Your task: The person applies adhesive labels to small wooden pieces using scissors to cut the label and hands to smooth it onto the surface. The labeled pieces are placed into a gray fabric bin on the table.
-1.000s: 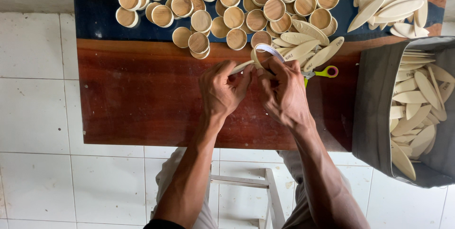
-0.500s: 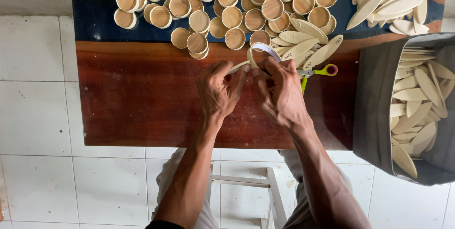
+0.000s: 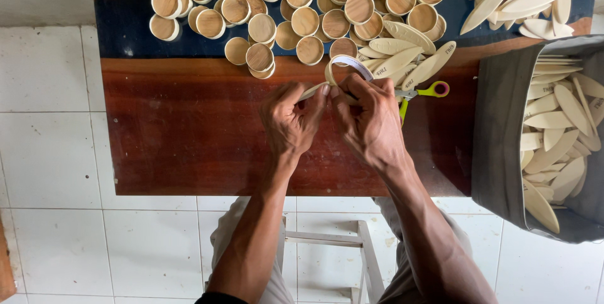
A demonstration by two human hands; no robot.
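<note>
Near the table's (image 3: pixel 189 153) far edge, left hand (image 3: pixel 290 121) and right hand (image 3: pixel 371 121) pinch a thin wooden strip (image 3: pixel 333 68) bent into a loop; it looks light, springy and likely brittle, best held at its overlapping ends.

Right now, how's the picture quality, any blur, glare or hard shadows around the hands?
Head view: light is soft and even, with only faint shadows under the left hand and right hand; a mild sheen shows on the wooden table; the bent strip and round cups look sharp; the bag at the frame edge is cropped.
</note>
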